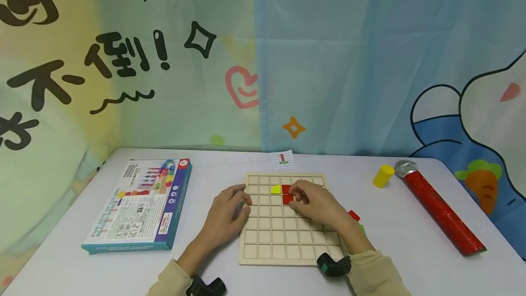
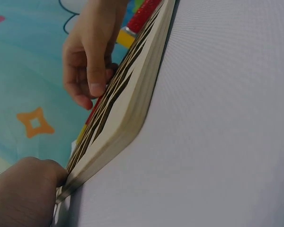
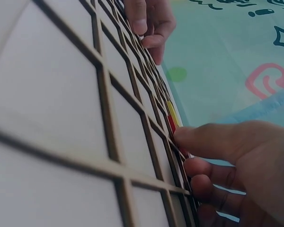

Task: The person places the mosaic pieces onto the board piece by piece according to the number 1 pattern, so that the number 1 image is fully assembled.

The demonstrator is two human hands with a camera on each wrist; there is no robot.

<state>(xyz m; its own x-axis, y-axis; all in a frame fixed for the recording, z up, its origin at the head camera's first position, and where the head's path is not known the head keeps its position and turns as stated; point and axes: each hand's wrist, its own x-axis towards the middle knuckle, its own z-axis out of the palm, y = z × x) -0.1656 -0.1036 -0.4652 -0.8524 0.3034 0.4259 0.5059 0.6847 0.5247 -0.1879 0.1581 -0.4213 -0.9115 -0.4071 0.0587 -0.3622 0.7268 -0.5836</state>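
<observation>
On the table lies a wooden grid board [image 1: 269,237] with square cells. In its upper part sit red pieces [image 1: 286,199], covering two stacked cells, beside a yellow piece [image 1: 276,189] with a cut-off corner. My right hand [image 1: 318,202] is over the board, its thumb and forefinger apart at the right edge of the red pieces. Its other fingers are loosely bent, and whether a fingertip presses on a piece is hard to tell. My left hand [image 1: 230,211] rests at the board's left edge, fingers loosely bent; its thumb [image 2: 49,172] touches the rim in the left wrist view.
A small card [image 1: 282,161] with a printed grid pattern lies behind the board. At the left is a flat box [image 1: 131,204]. To the right are a yellow cylinder [image 1: 383,176] and a red microphone [image 1: 444,211]. A loose red piece [image 1: 354,215] shows beside my right forearm.
</observation>
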